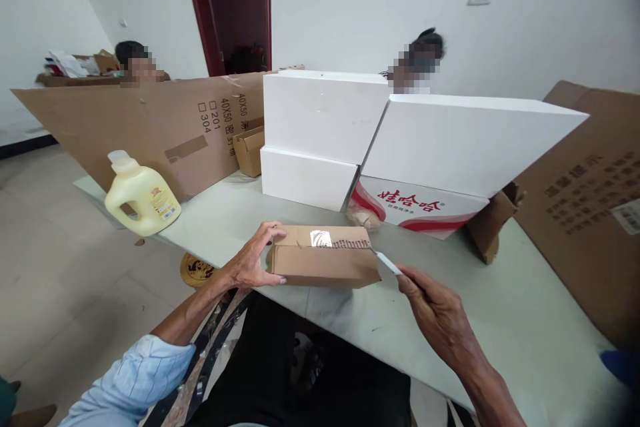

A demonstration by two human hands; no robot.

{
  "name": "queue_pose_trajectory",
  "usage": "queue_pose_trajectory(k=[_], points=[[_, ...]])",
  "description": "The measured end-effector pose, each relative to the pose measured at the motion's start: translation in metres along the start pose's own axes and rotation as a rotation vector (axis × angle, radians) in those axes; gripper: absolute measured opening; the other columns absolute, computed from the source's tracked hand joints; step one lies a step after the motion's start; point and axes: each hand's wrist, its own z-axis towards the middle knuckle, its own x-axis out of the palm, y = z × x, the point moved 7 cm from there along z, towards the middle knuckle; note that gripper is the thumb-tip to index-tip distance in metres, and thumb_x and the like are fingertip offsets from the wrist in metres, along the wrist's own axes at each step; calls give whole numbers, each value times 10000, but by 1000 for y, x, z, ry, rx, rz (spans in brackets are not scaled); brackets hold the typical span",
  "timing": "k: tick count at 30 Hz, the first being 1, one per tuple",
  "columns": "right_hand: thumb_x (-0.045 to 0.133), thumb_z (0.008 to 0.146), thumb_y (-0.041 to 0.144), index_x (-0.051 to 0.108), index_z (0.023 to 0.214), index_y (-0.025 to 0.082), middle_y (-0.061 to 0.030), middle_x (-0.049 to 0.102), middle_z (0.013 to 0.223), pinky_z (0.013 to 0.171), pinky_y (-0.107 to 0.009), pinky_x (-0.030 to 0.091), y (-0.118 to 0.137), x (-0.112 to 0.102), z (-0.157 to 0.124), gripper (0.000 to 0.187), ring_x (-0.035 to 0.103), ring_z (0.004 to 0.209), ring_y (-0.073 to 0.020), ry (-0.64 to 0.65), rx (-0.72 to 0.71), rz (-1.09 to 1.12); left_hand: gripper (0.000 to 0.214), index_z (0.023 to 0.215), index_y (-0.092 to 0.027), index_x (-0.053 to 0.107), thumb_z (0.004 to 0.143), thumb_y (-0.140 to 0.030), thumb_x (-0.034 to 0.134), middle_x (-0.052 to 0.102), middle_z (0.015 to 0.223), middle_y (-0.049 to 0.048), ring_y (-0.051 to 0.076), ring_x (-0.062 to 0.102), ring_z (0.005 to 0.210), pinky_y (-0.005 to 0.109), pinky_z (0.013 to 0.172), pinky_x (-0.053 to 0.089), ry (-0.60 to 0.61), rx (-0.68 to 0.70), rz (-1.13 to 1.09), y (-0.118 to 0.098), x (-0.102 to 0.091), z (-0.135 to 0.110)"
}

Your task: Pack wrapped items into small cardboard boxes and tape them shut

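Note:
A small brown cardboard box (325, 267) sits near the front edge of the table, a printed strip and a shiny white patch along its top. My left hand (255, 257) grips its left end, thumb low on the near side and fingers over the top. In my right hand (433, 300) is a knife (389, 263) with a pale, flat blade; the handle is hidden in my closed fingers. The blade's tip is at the right end of the box, by the top seam. Whether it has entered the cardboard I cannot tell.
White boxes (320, 117) are stacked behind, beside a red-and-white carton (420, 207). A yellow jug (143, 197) stands left, before a large cardboard sheet (165, 127). Another big carton (585, 200) is at right. Two people (133, 57) are partly visible beyond the boxes.

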Motion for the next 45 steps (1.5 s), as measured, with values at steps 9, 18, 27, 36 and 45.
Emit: queue_pose_trajectory(k=[9,18,27,36,45], points=[[482,1112,479,747,1197,303,-49,815,1048,692,-312,545,59,22,18,330,767,822,-218,246,-279,-155,937,1469,-255,500,649,-188,949,394,1562,169,385,459,1489,564,1216,466,23,-3,28,0,4,-6],[368,1142,486,785,1123,271,-81,801,1019,618,-288,506,84,30,29,470,737,762,-200,250,-450,-329,1032,1519,-274,468,636,-264,1002,342,1614,179,407,420,1527,583,1231,459,53,-11,12,1,10,-12],[379,1152,428,791,1107,261,-74,796,1003,577,-269,487,89,30,29,446,733,736,-175,225,-521,-406,861,1498,-277,516,758,-361,949,319,1651,189,419,431,1533,583,1188,495,37,-5,-33,0,9,-13],[381,1166,356,754,1106,227,-68,807,1041,520,-288,437,94,31,32,399,742,691,-158,209,-611,-458,647,1377,-270,689,783,-310,942,291,1686,169,424,361,1599,587,1251,439,-15,38,-95,-3,7,-16],[371,1170,400,775,1086,254,-58,801,1003,510,-300,370,94,34,39,437,724,682,-159,259,-608,-471,627,1325,-262,737,742,-258,969,323,1685,172,424,401,1584,588,1230,475,-40,16,-83,-6,6,-19]])
